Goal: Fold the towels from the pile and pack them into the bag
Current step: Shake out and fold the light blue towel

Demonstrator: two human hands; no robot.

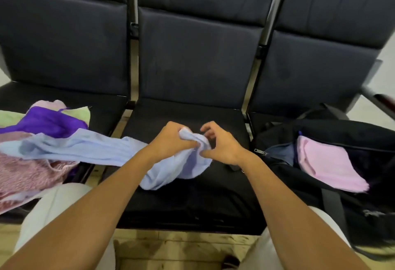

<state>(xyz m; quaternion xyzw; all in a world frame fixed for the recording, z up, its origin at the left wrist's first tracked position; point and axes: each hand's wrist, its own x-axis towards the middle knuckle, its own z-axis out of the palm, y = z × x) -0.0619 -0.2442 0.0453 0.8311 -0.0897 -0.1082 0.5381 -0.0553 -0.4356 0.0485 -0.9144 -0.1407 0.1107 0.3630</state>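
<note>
The head view looks down on a row of 3 dark padded seats (192,60) joined by metal frames.

On the middle seat, the left hand (171,139) grips a bunched end of a light blue towel (89,147), with its fingers curled around the cloth. The right hand (220,143) is just beside it and touches the same bunched end; its thumb and lower fingers appear to pinch the fabric, while the upper fingers are curled loosely above it. The 2 hands are close together, almost touching. The light blue towel stretches from the hands to the left, across the gap between the seats, and its far end lies on the pile. A loose part of it hangs below the hands onto the middle seat.

The pile of towels (27,162) lies on the left seat. It holds a purple towel (47,123), a pale green one (81,112), a light pink one (51,104) at the back, and a fluffy rose pink one (25,175) at the front.

On the right seat lies a black bag (342,126) with its zipper open. Inside the opening is 1 folded pink towel (327,162), lying flat, with one corner reaching over the front edge of the opening. A metal zipper pull (260,152) rests at the left end of the opening.

The person wears light trousers (53,212), and the floor (171,248) below is of pale wood.
</note>
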